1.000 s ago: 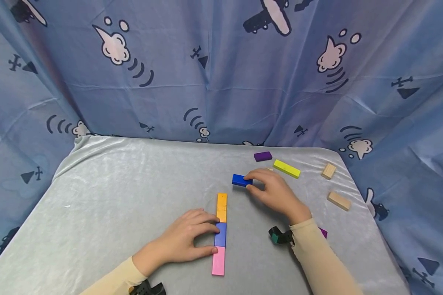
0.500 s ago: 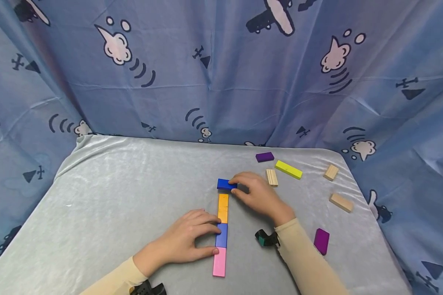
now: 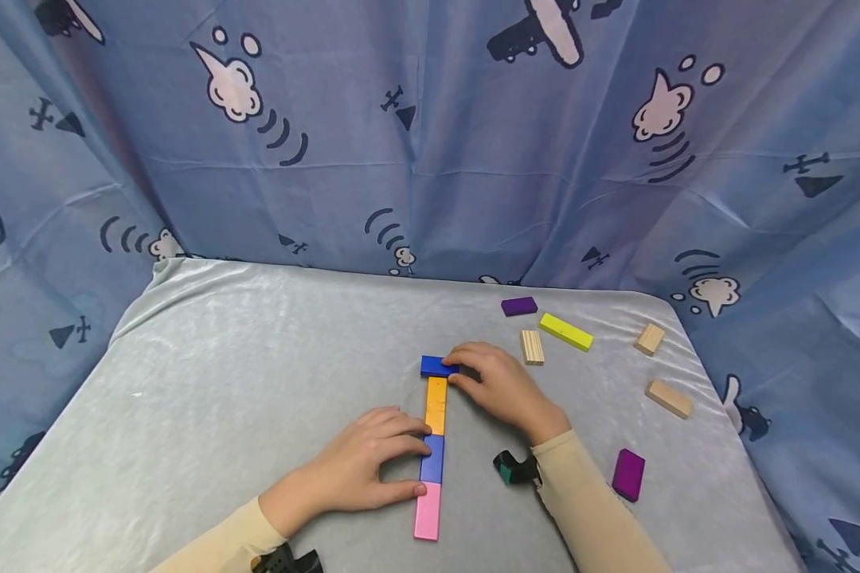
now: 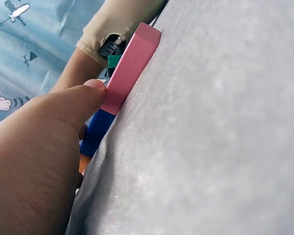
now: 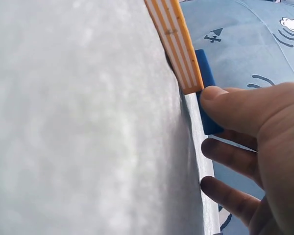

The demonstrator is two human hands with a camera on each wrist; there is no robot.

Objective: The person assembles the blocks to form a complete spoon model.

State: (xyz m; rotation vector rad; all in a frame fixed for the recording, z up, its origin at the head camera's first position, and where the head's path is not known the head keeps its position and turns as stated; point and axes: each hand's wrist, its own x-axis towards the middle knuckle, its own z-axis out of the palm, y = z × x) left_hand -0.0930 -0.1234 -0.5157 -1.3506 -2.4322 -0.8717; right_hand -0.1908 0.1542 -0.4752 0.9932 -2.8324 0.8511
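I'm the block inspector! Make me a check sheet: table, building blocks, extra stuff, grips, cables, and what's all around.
Surface: grey cloth, creased at its far left corner.
Job's things: pink block, light blue block and orange block lie end to end; dark blue block sits crosswise at the orange end.
Clutter: two purple blocks, a yellow block, three wooden blocks, loose to the right.
Grips: left grip touches the pink block with its thumb; right grip pinches the dark blue block.
Cables: nothing seen for certain.
Surroundings: blue curtain with cartoon prints.
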